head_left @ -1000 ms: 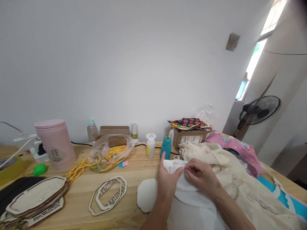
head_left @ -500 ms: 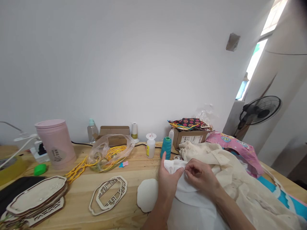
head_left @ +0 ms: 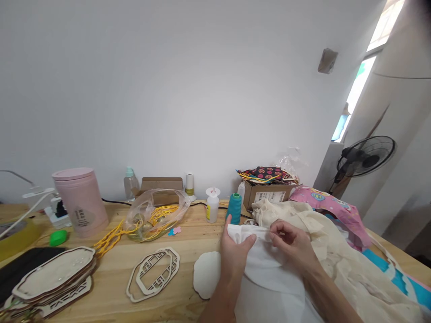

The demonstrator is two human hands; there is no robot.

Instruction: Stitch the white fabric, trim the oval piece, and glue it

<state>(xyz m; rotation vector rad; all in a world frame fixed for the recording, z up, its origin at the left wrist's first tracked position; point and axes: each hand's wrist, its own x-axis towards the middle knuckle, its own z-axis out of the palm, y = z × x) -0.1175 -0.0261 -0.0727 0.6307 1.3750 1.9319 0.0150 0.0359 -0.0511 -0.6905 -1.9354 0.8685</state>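
Note:
White cloth [head_left: 266,260] hangs in soft folds in front of me, its upper edge held up near the table's middle. My left hand [head_left: 235,251] is closed on that edge at its left end, with the thumb on top and the fingers behind. My right hand [head_left: 291,246] sits to the right, thumb and forefinger pinched together at the cloth's top edge. Whatever lies between those fingertips is too small to make out. Just behind my left fingers stands a teal thread cone [head_left: 234,208]. A pale scalloped plate [head_left: 206,274] lies left of my left forearm.
Cream fabric [head_left: 340,251] is heaped to the right, beside a pink printed cloth [head_left: 333,206]. Behind stand a cardboard box [head_left: 269,193] and a white bottle [head_left: 212,208]. Leftward lie fretwork frames [head_left: 153,273], a plastic bag of yellow cord [head_left: 158,213], stacked plates [head_left: 54,273] and a pink canister [head_left: 81,202].
My right hand has moved a little right, away from my left thumb, still pinched. The cloth's top edge now shows more between the hands. My left hand has hardly moved.

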